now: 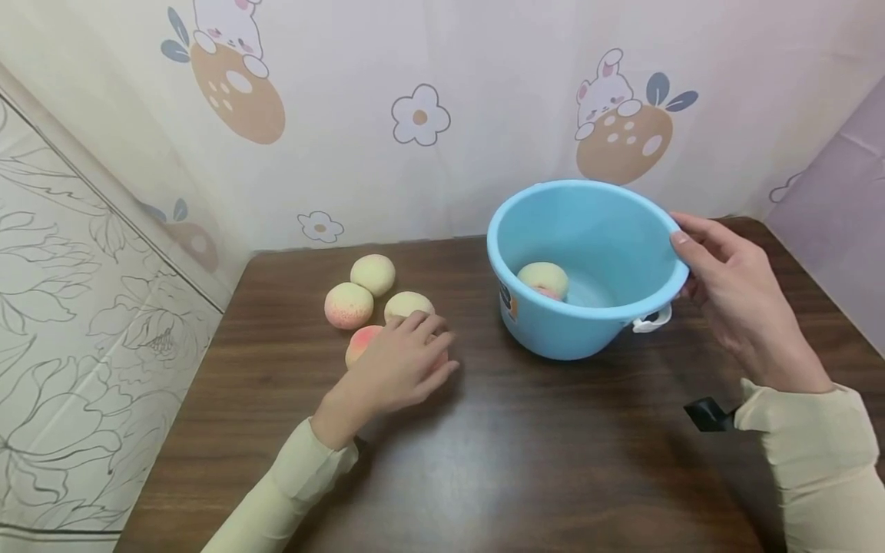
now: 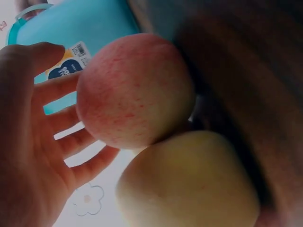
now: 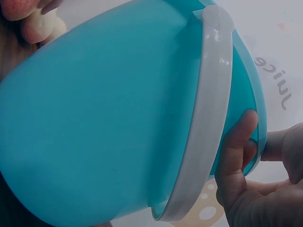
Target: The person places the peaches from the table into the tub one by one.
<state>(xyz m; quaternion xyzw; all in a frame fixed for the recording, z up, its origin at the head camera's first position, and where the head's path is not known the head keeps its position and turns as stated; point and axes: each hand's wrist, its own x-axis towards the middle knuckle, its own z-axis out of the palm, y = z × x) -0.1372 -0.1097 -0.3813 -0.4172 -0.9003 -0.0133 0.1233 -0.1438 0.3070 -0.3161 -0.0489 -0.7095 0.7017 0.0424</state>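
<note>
My left hand (image 1: 397, 367) reaches over a cluster of peaches left of the middle of the table. In the left wrist view its spread fingers lie beside a pink-red peach (image 2: 135, 90), not curled round it. A paler peach (image 2: 184, 184) sits against that one. Several other peaches, such as a pale one (image 1: 373, 274) and a speckled one (image 1: 349, 306), lie close by. My right hand (image 1: 743, 288) grips the rim of a light blue bucket (image 1: 560, 338) between thumb and fingers. Inside the bucket lies a peach (image 1: 542, 276), with a bit of pink showing under it.
A white handle (image 3: 203, 109) hangs down the bucket's right side. The dark wooden table (image 1: 498, 461) meets a printed curtain (image 1: 484, 77) at the back. At the left stands a flower-patterned panel (image 1: 83, 346). A black strap end (image 1: 707, 415) sticks out by the right sleeve.
</note>
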